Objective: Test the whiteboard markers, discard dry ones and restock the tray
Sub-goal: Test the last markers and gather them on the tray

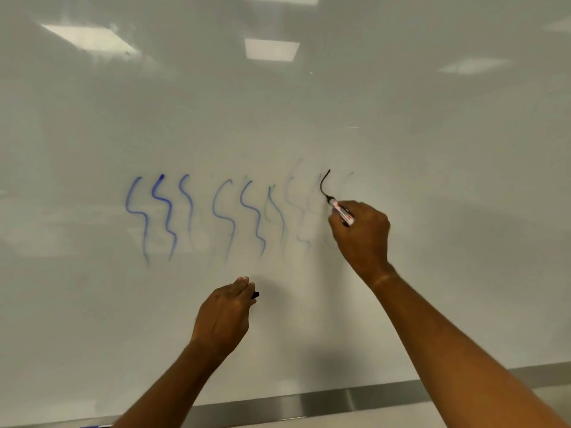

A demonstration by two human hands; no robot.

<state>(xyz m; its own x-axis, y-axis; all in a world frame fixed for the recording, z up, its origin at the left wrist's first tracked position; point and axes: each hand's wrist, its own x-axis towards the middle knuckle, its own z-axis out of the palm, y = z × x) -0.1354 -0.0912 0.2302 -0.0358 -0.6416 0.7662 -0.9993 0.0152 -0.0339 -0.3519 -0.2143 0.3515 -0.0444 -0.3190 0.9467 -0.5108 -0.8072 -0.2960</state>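
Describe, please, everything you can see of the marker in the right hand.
The marker has a pale barrel with red print and a dark tip. It is uncapped and slants up to the left, its tip touching the whiteboard at the lower end of a fresh black curved line. The right hand grips its rear part, hiding that end.

A glossy, smooth whiteboard (309, 118) mirrors the ceiling light panels at 12 o'clock, its white face carrying thin, streaky blue squiggles (197, 214) and one denser black stroke (323, 183). A brushed-metal frame strip (324, 403) with a dull satin sheen edges it at 6 o'clock. At 3 o'clock, the marker (341, 212) shows a smooth white plastic barrel with red print.
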